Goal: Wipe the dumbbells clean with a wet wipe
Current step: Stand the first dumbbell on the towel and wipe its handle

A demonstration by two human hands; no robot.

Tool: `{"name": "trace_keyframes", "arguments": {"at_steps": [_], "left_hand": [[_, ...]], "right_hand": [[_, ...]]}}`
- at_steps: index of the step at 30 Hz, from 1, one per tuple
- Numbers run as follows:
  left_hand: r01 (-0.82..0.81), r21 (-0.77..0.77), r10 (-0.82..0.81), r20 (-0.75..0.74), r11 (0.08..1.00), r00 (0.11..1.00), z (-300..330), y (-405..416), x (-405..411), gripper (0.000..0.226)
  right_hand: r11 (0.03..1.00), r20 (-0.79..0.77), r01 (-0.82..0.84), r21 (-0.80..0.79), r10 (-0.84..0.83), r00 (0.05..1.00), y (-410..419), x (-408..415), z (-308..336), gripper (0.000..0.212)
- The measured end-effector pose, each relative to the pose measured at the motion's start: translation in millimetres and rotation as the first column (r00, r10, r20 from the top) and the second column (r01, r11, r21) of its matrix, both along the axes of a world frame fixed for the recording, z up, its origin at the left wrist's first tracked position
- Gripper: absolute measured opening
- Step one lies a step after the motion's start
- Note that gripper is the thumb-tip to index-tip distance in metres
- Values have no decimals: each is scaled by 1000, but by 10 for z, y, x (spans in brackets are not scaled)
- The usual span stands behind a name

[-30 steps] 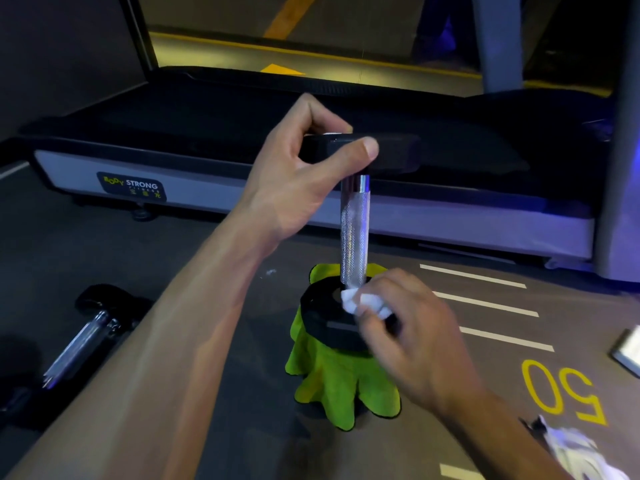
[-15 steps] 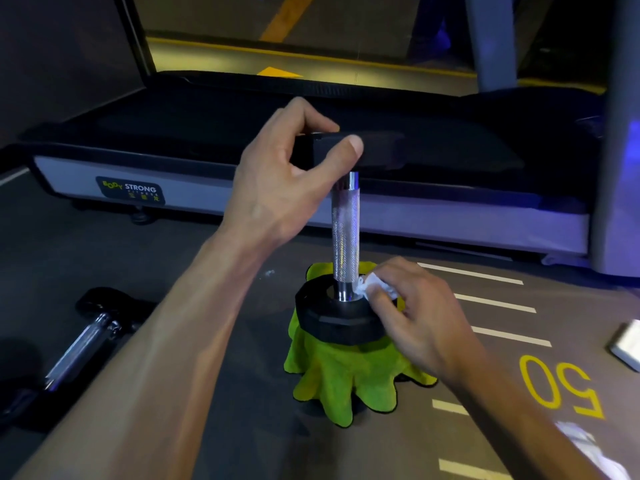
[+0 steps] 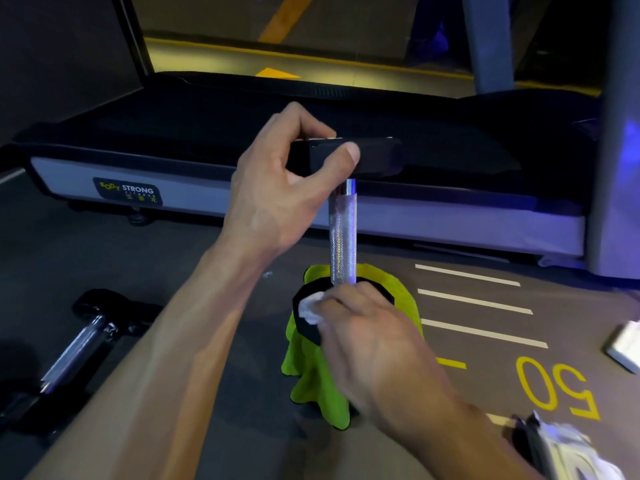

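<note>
A dumbbell [image 3: 343,233] with a knurled silver handle and black heads stands upright on a bright green cloth [image 3: 311,372] on the floor. My left hand [image 3: 277,188] grips its upper black head between thumb and fingers. My right hand [image 3: 367,337] holds a crumpled white wet wipe [image 3: 310,308] against the top of the lower black head, just left of the handle's base. Much of the lower head is hidden under my right hand.
A second dumbbell [image 3: 74,348] lies on the dark floor at the left. A treadmill [image 3: 214,199] runs across the back. A white wipe packet [image 3: 568,448] lies at the bottom right, a pale flat object [image 3: 623,344] at the right edge. Floor markings read 50.
My right hand has carried the wipe around the handle's base, from the right side of the lower head over to its left. My left hand keeps its hold on the upper head.
</note>
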State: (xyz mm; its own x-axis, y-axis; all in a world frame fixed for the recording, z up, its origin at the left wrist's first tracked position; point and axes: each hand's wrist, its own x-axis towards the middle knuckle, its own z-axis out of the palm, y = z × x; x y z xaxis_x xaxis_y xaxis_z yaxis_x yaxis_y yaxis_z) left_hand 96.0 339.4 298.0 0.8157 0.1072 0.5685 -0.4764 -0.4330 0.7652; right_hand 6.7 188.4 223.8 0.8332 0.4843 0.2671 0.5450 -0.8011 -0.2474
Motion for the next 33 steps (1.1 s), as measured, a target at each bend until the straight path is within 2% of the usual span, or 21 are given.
{"name": "trace_keyframes", "arguments": {"at_steps": [2,4,6,9,11,16,19,21,24,25,29,30,31,32,33], "left_hand": [[8,-8,-8,2,1000,1000,-9,-7,7,28],[28,-6,-28,-1,1000,1000,-16,-5,11,30],[44,-3,-44,-6,999,999,-18,7,16,32],[50,-3,-50,-12,999,999,-21,27,38,30],[58,0,-58,-17,998,998,-23,34,56,29],[60,-9,-60,-15,998,998,-51,50,82,31],[71,-18,-71,-14,997,997,-49,42,79,31],[75,-20,-76,-13,997,997,-45,36,80,30],[68,-22,-69,-16,997,998,-45,33,86,26],[69,-23,-70,-16,997,997,-44,35,86,26],[74,-15,-74,-21,997,997,-46,47,86,27],[73,-19,-74,-23,997,997,-48,48,87,28],[72,-27,-73,-23,997,997,-49,48,85,28],[71,-34,-71,-21,997,997,-50,45,87,29],[71,-37,-72,-20,997,997,-50,39,85,29]], "right_hand": [[992,8,-66,112,66,998,-201,67,47,35],[965,-55,-60,254,76,996,-409,164,158,34],[919,-108,55,389,-14,994,-606,279,227,32],[791,-139,242,562,-199,970,-737,449,206,34],[770,-119,241,591,-212,970,-631,469,131,33],[735,-194,196,649,-89,977,-449,434,-119,16],[694,-187,212,688,-112,976,-511,424,9,15],[534,-275,244,809,-22,961,-545,398,202,16],[142,-370,343,929,296,881,-567,394,465,18],[109,-388,374,921,346,854,-578,425,498,18],[168,-602,584,794,352,717,-537,636,393,41],[246,-602,551,797,262,754,-500,664,329,34],[383,-535,466,798,93,840,-471,681,264,23],[522,-405,378,765,-68,912,-447,690,211,14],[615,-276,316,722,-163,947,-428,686,165,10]]}}
